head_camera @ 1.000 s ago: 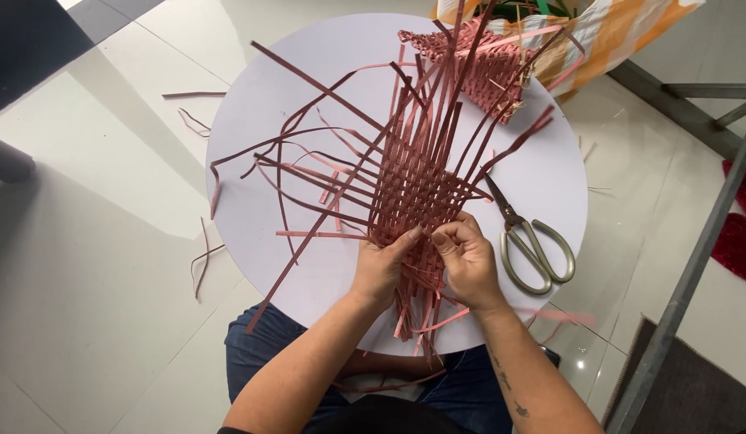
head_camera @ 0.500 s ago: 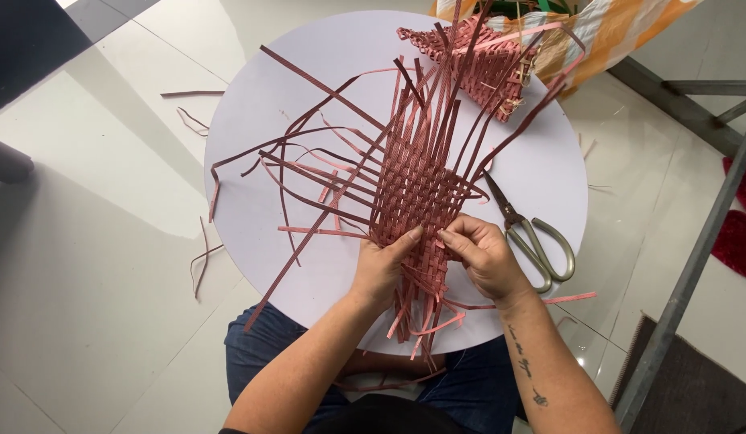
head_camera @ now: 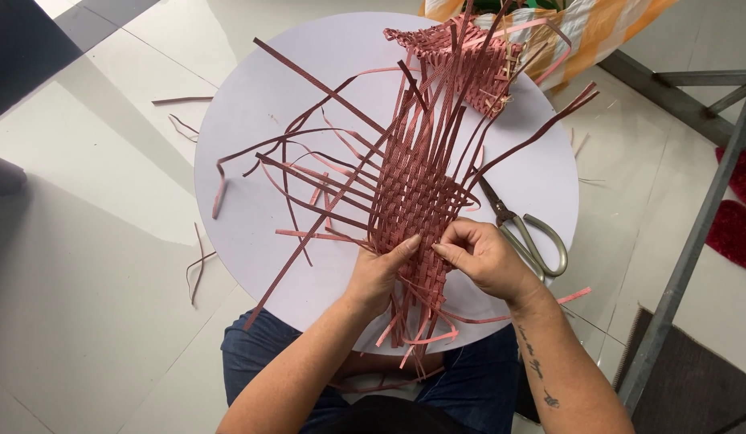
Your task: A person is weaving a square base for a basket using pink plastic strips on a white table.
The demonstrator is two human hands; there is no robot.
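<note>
Both hands work at the near end of a woven mat [head_camera: 417, 197] of reddish-brown strips that lies across the round white table [head_camera: 252, 96]. Her left hand [head_camera: 381, 273] presses flat on the weave's lower edge, fingers extended and thumb tucked beneath, pinning the strips without gripping any single one. Close beside it, the right hand [head_camera: 485, 257] is curled nearly closed, fingertips pinched on one thin strip at the weave's edge. Loose strips [head_camera: 308, 169] fan out to the left and trail off the table's near rim toward the lap. Scissors [head_camera: 525, 237] lie just right of the right hand, touching nothing but the table. A second, smaller woven piece [head_camera: 461, 52] sits at the far edge. By the look of it, a crosswise strip is being threaded and snugged; the next move calls for steady tension while the left hand keeps the rows from shifting.
</note>
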